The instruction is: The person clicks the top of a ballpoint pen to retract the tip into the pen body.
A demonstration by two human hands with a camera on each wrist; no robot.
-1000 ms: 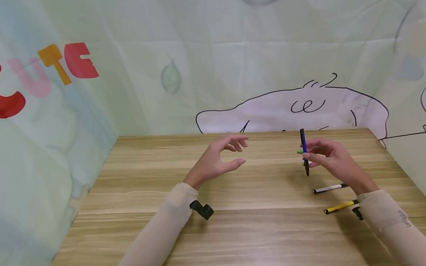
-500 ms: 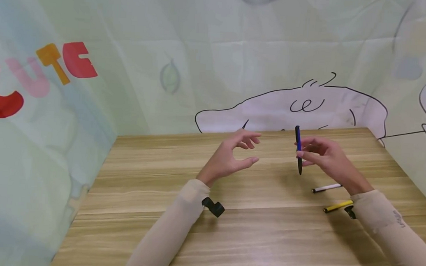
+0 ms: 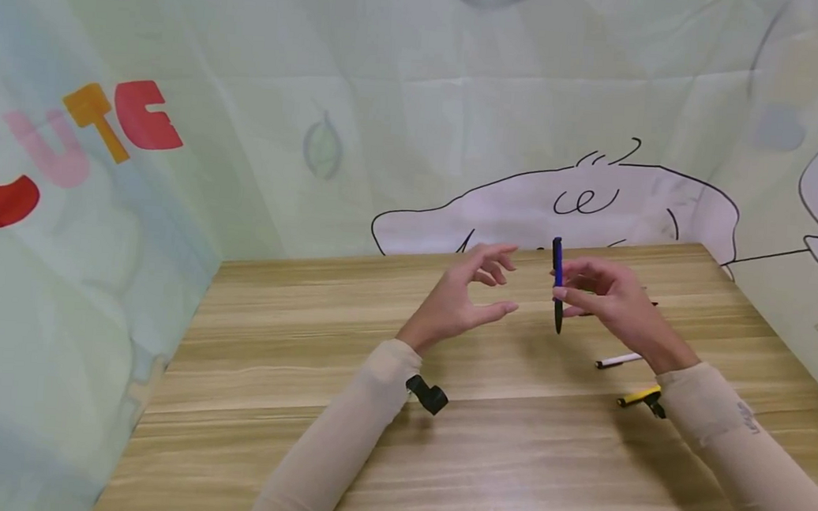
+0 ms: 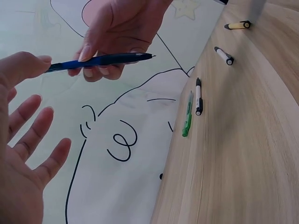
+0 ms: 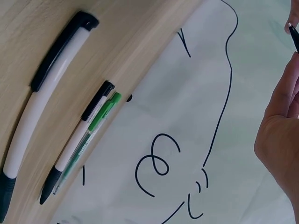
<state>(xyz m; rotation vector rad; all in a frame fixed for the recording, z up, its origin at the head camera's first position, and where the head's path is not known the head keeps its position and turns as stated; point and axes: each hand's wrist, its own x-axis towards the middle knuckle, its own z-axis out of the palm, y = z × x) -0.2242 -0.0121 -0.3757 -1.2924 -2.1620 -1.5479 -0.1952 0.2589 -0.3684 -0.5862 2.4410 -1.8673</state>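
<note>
My right hand (image 3: 605, 297) pinches a blue pen (image 3: 557, 270) with a black tip between thumb and fingers. The pen stands nearly upright above the wooden table, tip downward. To its left my left hand (image 3: 463, 299) hovers with fingers spread and gently bent, thumb apart, holding nothing. In the head view a gap separates it from the pen; in the left wrist view its thumb overlaps the end of the pen in the picture. Below the right hand lie a green pen (image 4: 188, 114) and a white-and-black pen (image 4: 199, 95), side by side.
Another white pen (image 3: 615, 361) and a yellow pen (image 3: 634, 396) lie on the table (image 3: 367, 443) near the right forearm, which partly covers them. A printed cloth (image 3: 286, 81) hangs behind and to the sides. Black straps (image 3: 429, 395) sit at the wrists.
My left hand has moved right, towards the pen. My right hand has shifted left with the blue pen, which now stands more upright. The gap between the hands has narrowed.
</note>
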